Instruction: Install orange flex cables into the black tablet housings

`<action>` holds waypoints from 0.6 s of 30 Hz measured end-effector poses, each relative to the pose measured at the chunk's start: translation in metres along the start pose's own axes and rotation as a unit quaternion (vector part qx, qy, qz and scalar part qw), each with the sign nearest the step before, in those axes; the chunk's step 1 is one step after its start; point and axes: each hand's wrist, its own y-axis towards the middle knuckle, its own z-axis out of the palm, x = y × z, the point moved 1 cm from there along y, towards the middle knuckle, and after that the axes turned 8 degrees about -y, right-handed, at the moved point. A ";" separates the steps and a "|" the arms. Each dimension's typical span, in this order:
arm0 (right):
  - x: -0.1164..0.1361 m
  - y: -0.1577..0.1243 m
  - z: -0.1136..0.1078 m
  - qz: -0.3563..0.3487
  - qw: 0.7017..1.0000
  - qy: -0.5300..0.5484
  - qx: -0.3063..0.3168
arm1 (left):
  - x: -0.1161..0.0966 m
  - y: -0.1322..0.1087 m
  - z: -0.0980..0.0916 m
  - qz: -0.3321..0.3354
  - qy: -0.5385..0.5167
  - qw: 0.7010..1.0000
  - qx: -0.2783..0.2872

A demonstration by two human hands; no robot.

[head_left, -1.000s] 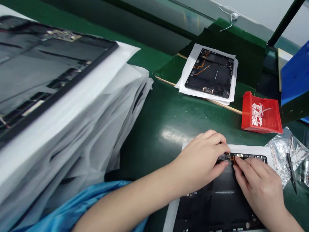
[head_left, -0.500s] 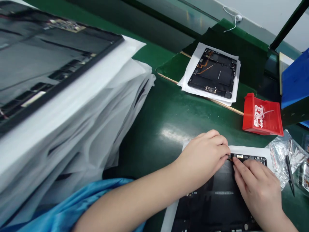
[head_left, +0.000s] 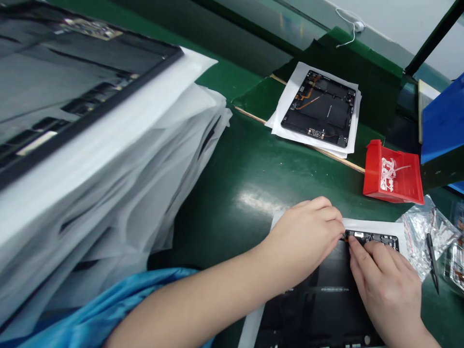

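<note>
A black tablet housing (head_left: 326, 309) with small parts along its top edge lies on a white sheet (head_left: 379, 226) on the green bench. My left hand (head_left: 311, 234) bends over the housing's top edge, its fingertips pinched together; whatever is between them is hidden. Right beside it, my right hand (head_left: 387, 275) rests on the housing, its index fingertip pressing at an orange flex strip near a small pale part (head_left: 358, 235). The other fingers of that hand are curled, and their tips are out of sight.
At the left rises a tall stack of housings (head_left: 90, 111) between white sheets. Another housing (head_left: 322, 108) lies on paper at the back. On the right stand a red bin (head_left: 393, 174) with white strips, a clear plastic bag (head_left: 416, 241), a black pen-like tool (head_left: 432, 261) and a blue bin (head_left: 444, 118).
Both hands stay at the same spot on the housing's top edge, with hardly any movement. The whole view has shifted slightly.
</note>
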 end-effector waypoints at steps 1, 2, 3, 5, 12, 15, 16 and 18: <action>0.001 0.000 0.000 0.001 1.000 0.000 0.001 | 0.000 0.000 0.000 -0.002 -0.002 1.000 0.001; 0.001 0.000 0.001 0.003 1.000 0.001 0.002 | 0.000 0.000 0.000 -0.003 -0.003 1.000 0.002; 0.001 0.001 0.001 0.004 1.000 0.002 0.002 | 0.000 0.000 0.000 -0.004 -0.004 1.000 0.005; 0.001 0.001 0.001 0.008 1.000 0.006 0.004 | -0.001 0.000 0.000 -0.007 -0.006 1.000 0.008; 0.002 0.003 0.002 0.009 1.000 -0.001 0.004 | -0.001 0.002 -0.003 -0.033 -0.042 0.998 0.016; 0.004 0.005 0.002 0.013 1.000 -0.001 0.003 | -0.002 0.004 -0.006 -0.066 -0.078 0.994 0.033; 0.005 0.005 0.001 0.014 1.000 -0.002 0.003 | -0.002 0.004 -0.007 -0.076 -0.089 0.993 0.034; 0.006 0.005 0.001 0.016 1.000 -0.002 0.006 | -0.002 0.007 -0.009 -0.094 -0.103 0.990 0.037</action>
